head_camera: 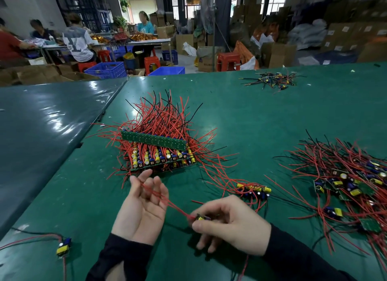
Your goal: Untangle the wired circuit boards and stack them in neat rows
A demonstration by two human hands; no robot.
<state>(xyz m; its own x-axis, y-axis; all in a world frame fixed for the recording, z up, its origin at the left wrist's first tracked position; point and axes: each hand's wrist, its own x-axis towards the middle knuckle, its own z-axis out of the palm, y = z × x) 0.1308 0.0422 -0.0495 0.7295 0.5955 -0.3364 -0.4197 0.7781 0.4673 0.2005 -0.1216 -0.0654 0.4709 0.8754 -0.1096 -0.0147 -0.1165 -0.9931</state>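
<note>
Head view: my right hand (229, 223) pinches a small circuit board (201, 218) between thumb and fingers. Its red wires (167, 201) run up across my left hand (144, 205), which lies palm up with fingers loosely spread, the wires passing between them. Just beyond sits the stacked rows of boards (161, 155) on the green table (240, 117). To my right lies the tangled pile (351, 186); another board (63, 246) lies far left.

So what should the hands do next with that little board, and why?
Probably carry it to the stack. The right hand pinches the small board, its red wires already run straight across the open left hand, and the stack sits just beyond.
</note>
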